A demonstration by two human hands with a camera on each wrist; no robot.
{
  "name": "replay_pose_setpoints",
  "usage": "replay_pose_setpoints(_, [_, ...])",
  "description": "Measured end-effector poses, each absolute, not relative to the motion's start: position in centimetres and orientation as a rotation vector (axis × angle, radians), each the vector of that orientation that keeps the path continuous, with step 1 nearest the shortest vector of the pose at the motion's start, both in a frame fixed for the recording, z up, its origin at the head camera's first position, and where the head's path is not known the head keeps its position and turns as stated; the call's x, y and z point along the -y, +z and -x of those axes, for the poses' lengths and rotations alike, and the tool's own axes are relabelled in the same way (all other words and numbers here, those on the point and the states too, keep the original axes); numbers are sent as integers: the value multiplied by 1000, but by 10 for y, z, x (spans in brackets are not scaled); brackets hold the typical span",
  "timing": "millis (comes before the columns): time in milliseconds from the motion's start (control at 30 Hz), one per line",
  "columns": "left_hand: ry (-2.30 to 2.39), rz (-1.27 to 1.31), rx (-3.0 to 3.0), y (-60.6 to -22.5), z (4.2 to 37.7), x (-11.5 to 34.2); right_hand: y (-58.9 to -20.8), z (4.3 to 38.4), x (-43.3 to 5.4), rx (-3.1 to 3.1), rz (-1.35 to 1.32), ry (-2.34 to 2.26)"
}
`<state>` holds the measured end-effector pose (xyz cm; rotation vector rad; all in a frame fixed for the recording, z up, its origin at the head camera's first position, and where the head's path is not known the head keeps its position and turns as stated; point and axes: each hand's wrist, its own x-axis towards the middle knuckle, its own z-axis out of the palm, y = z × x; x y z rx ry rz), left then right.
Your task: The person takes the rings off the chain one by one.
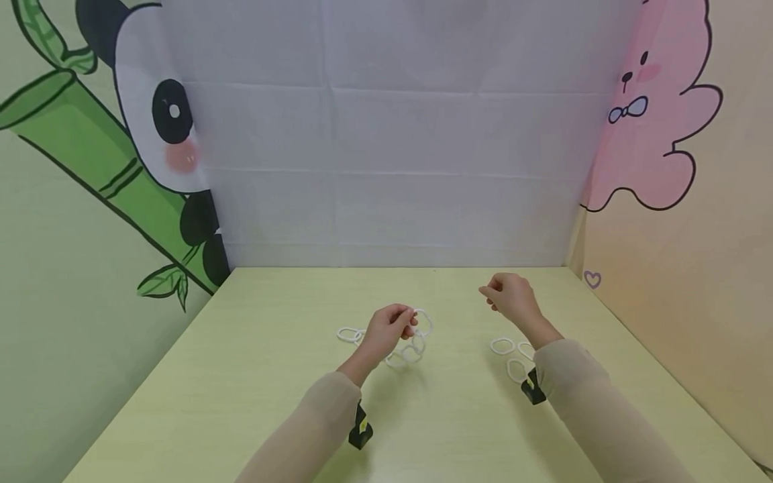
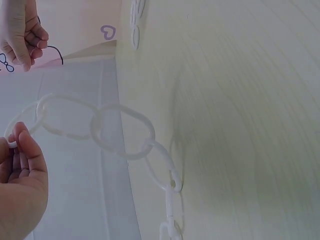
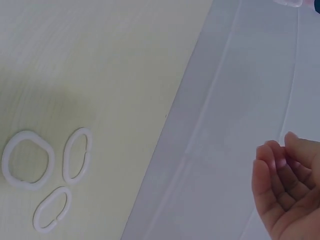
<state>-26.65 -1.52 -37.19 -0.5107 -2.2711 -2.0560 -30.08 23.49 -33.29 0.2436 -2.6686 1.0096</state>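
My left hand [image 1: 385, 332] pinches the end link of a white plastic chain [image 2: 169, 202] between thumb and fingertips. From there the chain curves over and down to the table, made of several oval links. Its far end lies behind the left hand in the head view. My right hand [image 1: 512, 295] is raised above the table to the right, fingers loosely curled with nothing between them. On the table below it lie three separate white links: a rounder one [image 3: 27, 134] and two narrow ones, the upper narrow link [image 3: 66, 160] close beside it.
The pale yellow table [image 1: 272, 402] ends at a white cloth backdrop [image 1: 392, 215]. A panda and bamboo are painted on the left wall [image 1: 72, 302], a pink bear on the right wall [image 1: 664, 282]. Black wrist devices [image 1: 360, 433] hang under both sleeves.
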Motion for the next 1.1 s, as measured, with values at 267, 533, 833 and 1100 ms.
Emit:
replay_pose_setpoints(267, [-2065,488,2265,-390,281,16,-329,299,-221,2614,-300,1037])
replay_pose_setpoints(533, [-2092,474,2267,-385,278,17,-326,297,-205,2589,-346,1085])
replay_pose_setpoints(833, [-2063,499,2261,-365,257,16,-328,293,-190,2584,-425,1165])
replay_pose_setpoints(1100, [-2067,476,2254,-367,259,16,-332,290,-179,2628,-485,1205])
